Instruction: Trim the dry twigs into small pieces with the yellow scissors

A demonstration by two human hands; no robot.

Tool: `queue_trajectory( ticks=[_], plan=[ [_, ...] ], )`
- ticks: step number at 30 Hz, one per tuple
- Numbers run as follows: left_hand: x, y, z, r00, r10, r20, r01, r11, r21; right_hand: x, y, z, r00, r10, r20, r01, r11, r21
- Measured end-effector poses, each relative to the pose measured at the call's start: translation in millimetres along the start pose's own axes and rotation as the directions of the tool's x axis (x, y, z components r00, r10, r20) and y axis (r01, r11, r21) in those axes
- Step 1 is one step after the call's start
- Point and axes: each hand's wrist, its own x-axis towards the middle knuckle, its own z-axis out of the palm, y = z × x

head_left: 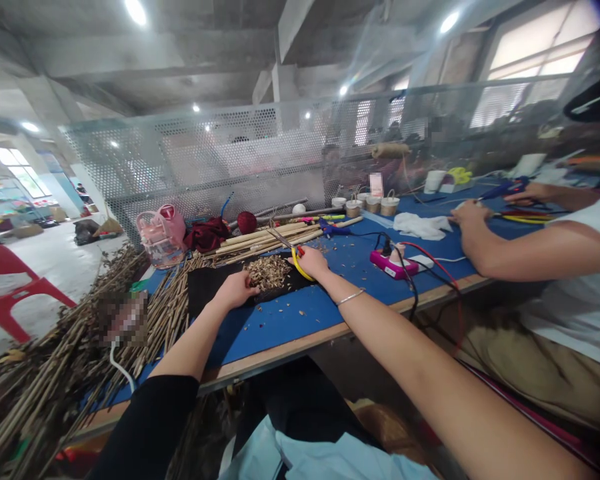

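Observation:
A pile of small cut pale stem pieces lies on a black cloth on the blue tabletop. At the pile's left side rests my left hand, its thumb apart from its partly hidden fingers; I see nothing held in it. My right hand, at the pile's right edge, is closed around the yellow-and-red handles of scissors. Their blades point away and to the left, over a bundle of pale sticks.
Many thin dry stems lie at the left. A pink clear bag, dark red yarn ball and blue glue gun sit behind. At right are a magenta power strip with cables, white cloth and a co-worker's arm.

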Motion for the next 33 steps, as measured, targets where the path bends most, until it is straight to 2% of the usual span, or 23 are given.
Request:
queue_trajectory(
  ticks=[5, 8, 10, 12, 14, 18, 24, 27, 29, 31, 33],
  plan=[
    [-2.5, 1.6, -4.1, 0.988, -0.071, -0.137, 0.074, 0.997, 0.014, -0.1, -0.3, -0.3, 1.0, -0.001, 0.003, 0.001, 1.0, -0.003],
    [-12.6, 22.2, -4.4, 0.982, 0.009, -0.19, -0.014, 1.0, -0.026, -0.2, -0.3, -0.2, 1.0, 0.004, 0.006, -0.004, 1.0, -0.004],
    [-21.6, 42.0, -0.7, 0.985, 0.111, -0.131, -0.121, 0.99, -0.072, -0.6, -0.3, -0.3, 1.0, 0.005, 0.005, -0.005, 1.0, -0.004],
    [-29.9, 61.0, 5.7, 0.942, 0.335, -0.011, -0.323, 0.901, -0.29, -1.4, -0.4, -0.5, 1.0, 0.003, 0.004, -0.003, 1.0, -0.003],
    [-35.6, 74.8, 13.5, 0.901, 0.433, 0.024, -0.382, 0.82, -0.427, -2.3, -0.5, -0.7, 1.0, 0.001, 0.001, -0.001, 1.0, -0.004],
    [-40.4, 85.9, 27.2, 0.889, 0.451, 0.077, -0.372, 0.81, -0.454, -2.8, -0.7, -0.6, 1.0, 0.0, -0.002, 0.0, 1.0, -0.005],
    [-42.9, 85.4, 33.4, 0.872, 0.489, 0.026, -0.463, 0.841, -0.28, -1.6, -0.5, -0.1, 1.0, -0.007, -0.006, 0.007, 1.0, -0.004],
    [-30.2, 70.8, 23.6, 0.928, 0.363, -0.087, -0.373, 0.895, -0.246, -1.3, -0.4, 0.2, 1.0, -0.013, -0.01, 0.013, 1.0, 0.0],
    [-14.7, 53.9, 11.8, 0.959, 0.158, -0.235, -0.213, 0.949, -0.232, -1.4, -0.4, 0.5, 1.0, -0.018, -0.016, 0.018, 1.0, 0.002],
    [1.8, 35.5, -0.9, 0.941, -0.031, -0.336, -0.052, 0.97, -0.236, -1.8, -0.4, 0.9, 0.999, -0.026, -0.03, 0.026, 1.0, 0.004],
    [14.6, 20.4, -10.6, 0.906, -0.183, -0.381, 0.082, 0.96, -0.268, -2.8, -0.5, 0.9, 0.998, -0.038, -0.055, 0.038, 0.999, 0.005]
  ],
)
